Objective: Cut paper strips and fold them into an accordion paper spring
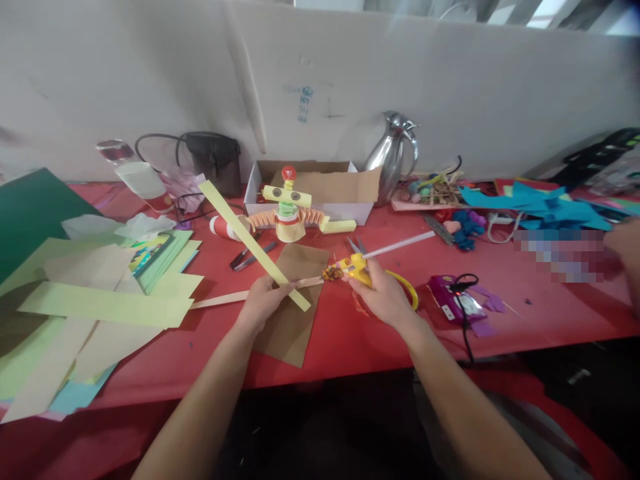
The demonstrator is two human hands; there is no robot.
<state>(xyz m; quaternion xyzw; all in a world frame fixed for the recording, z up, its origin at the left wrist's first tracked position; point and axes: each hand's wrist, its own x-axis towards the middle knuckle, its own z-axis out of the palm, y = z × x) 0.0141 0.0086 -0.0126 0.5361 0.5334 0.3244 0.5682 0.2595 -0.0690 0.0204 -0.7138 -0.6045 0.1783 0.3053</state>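
My left hand (pixel 264 301) pinches a long pale yellow paper strip (pixel 237 230) and a peach paper strip (pixel 220 299) where the two cross, above a brown cardboard sheet (pixel 286 343). My right hand (pixel 384 293) is wrapped round a yellow hot glue gun (pixel 358 264). Out of its back end sticks a clear glue stick (pixel 400 245), up and to the right. The gun's stained nozzle points left, close to the peach strip's right end; whether they touch I cannot tell. A yellow cable (pixel 414 291) curves beside my right hand.
Behind my hands stands a paper figure (pixel 289 213) with folded arms, before an open cardboard box (pixel 360 215). Paper sheets (pixel 107 303) pile up at left. A steel jug (pixel 391 157), purple power box (pixel 450 300), scissors (pixel 356 245) and blue paper (pixel 543 205) lie about.
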